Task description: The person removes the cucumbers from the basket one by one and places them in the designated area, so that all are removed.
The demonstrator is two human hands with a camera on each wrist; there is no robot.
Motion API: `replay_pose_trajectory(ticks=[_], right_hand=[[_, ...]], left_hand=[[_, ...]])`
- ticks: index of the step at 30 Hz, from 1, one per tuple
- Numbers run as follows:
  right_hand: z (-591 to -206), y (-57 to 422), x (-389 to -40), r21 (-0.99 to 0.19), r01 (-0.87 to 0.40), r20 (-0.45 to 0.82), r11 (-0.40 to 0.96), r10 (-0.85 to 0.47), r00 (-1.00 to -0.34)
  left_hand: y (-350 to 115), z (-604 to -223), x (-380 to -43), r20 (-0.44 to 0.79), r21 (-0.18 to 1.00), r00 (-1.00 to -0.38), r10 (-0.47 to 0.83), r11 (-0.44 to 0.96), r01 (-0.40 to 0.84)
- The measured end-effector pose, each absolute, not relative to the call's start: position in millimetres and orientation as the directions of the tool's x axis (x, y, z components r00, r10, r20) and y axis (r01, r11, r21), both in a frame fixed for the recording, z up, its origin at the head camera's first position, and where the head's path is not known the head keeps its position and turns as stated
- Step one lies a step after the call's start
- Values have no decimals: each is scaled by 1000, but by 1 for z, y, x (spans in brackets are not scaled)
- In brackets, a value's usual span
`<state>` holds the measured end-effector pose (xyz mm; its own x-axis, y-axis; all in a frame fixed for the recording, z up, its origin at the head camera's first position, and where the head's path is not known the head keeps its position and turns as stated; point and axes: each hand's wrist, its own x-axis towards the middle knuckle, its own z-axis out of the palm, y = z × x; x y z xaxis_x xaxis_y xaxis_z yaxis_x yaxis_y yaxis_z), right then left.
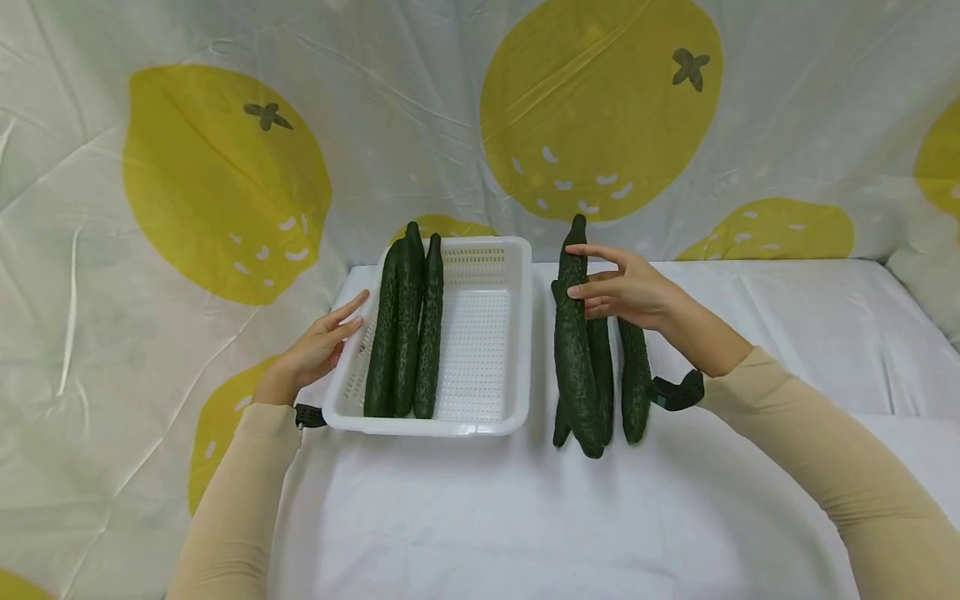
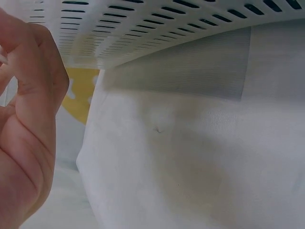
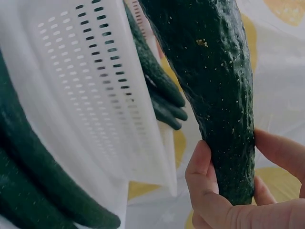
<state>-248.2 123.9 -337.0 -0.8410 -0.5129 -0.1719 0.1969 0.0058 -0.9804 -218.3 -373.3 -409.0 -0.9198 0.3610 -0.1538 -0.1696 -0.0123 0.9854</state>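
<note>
We look down on a white cloth-covered table where a person reaches in with both arms. The right hand pinches a large dark-green cucumber near its far end, thumb on one side and fingers on the other; in the right wrist view we see its bumpy skin clasped between them. This held cucumber is to the right of the basket, outside it, and from the head view covers part of some other cucumbers. One of those shows just to its right, with a gap beside it; the overlap keeps us from counting the rest.

The left hand is at the left side of a white plastic basket, its fingers apart and loosely extended against the wall. We cannot tell how firmly they press. Inside the basket, three cucumbers lie side by side along the left, their far tips reaching past the far rim, while the perforated floor shows to their right.

Both arms wear beige sleeves, with a dark device at each wrist. Behind, we find a pale curtain printed with big yellow lemons.
</note>
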Motion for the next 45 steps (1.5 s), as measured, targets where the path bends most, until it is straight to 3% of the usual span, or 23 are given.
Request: replay_pose_trajectory(ticks=[45], right_hand=[[-390, 241, -246, -978, 177, -207, 106, -469, -859]], left_hand=[[-373, -407, -216, -157, 986, -922, 354, 11, -164]])
